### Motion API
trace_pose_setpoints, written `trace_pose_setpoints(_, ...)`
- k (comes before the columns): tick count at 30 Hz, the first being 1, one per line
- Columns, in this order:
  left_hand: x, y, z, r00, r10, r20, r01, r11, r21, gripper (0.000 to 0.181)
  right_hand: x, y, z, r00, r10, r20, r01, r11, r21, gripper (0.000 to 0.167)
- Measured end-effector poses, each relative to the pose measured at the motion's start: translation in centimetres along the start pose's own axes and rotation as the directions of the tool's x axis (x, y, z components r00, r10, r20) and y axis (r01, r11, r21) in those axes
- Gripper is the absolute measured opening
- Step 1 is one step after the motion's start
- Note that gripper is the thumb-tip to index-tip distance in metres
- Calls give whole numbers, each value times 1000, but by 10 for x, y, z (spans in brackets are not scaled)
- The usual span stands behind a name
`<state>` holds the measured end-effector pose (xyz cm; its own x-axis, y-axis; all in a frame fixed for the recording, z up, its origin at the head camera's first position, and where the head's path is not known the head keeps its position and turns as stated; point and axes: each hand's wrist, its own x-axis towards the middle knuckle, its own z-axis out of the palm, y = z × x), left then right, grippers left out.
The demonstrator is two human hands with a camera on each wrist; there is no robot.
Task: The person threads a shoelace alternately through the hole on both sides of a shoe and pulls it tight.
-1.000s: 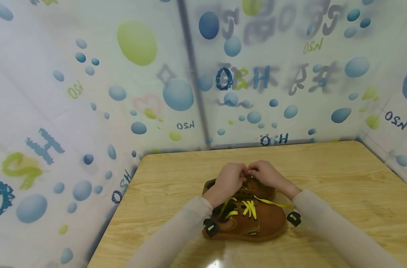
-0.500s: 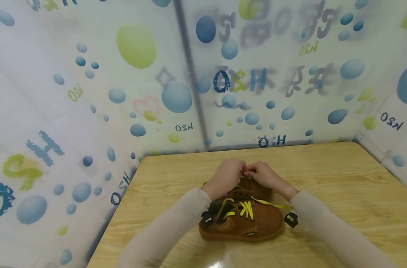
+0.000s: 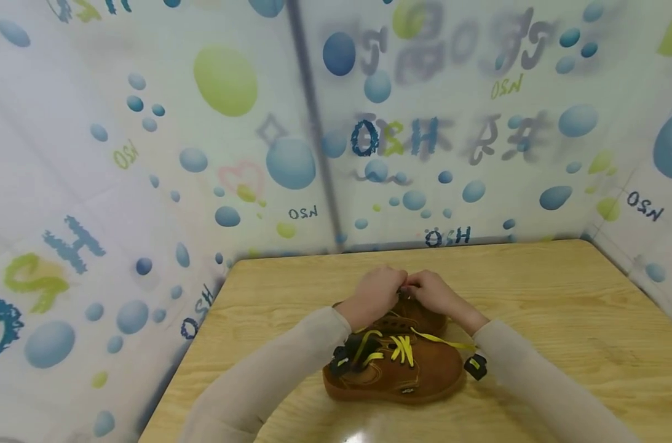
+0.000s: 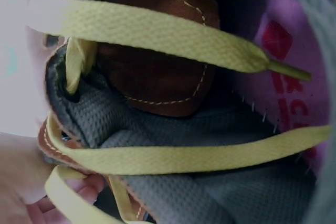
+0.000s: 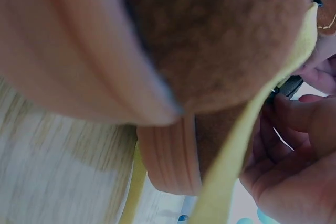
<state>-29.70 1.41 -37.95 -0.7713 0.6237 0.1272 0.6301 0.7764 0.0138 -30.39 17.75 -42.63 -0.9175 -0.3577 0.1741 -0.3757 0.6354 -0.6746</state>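
At the far brown leather shoe, the right hand pinches a small black piece, left hand alongside, its grip hidden.

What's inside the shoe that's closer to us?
Inside the closer shoe there's a pink insole with red printing, and grey cloth lining. A yellow lace crosses the opening. The toe end can't be seen: the tongue and upper cover it.

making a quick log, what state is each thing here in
Near shoe, upright on the table, untied
Yellow lace, partly threaded, one end lying loose
Far shoe, partly hidden, visible eyelets unlaced
Left hand, fingers curled, hold unclear
Right hand, pinching a small dark piece
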Motion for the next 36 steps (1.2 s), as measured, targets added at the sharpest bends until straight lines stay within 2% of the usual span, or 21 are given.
trace_pose_setpoints(4, 0, 0, 0, 1000, 7, 0, -7, 1000, -19, 14, 0, 1, 0, 1000, 3, -7, -3, 1000, 7, 20)
trace_pose_setpoints(9, 1, 1, 3, 1000, -12, -3, 12, 1000, 4, 13, 0, 1, 0, 1000, -1, 8, 1, 1000, 29, 21)
trace_pose_setpoints(18, 2, 0, 10, 998, -39, -48, 38, 999, -8, 15, -1, 1, 1, 1000, 4, 2, -4, 1000, 30, 22)
trace_pose_setpoints(26, 2, 1, 13, 998, 7, -60, -8, 1000, -7, 5, -4, 0, 1, 999, 32, -10, -31, 999, 33, 22)
trace_pose_setpoints(28, 2, 1, 14, 997, 16, -70, -14, 1000, 22, 4, -5, 0, 2, 1000, 27, -12, -27, 999, 25, 21)
trace_pose_setpoints(30, 2, 0, 14, 996, 25, -87, -16, 994, 106, 8, -5, 1, 2, 1000, 24, -14, -24, 1000, 18, 21)
trace_pose_setpoints(33, 4, 0, 14, 995, 3, -100, 25, 959, 281, 20, -7, 1, 2, 1000, 13, -2, -13, 1000, 18, 21)
trace_pose_setpoints(36, 5, -2, 17, 997, -55, -59, 73, 928, 367, 28, -10, 2, 2, 999, 16, 30, -17, 999, 29, 24)
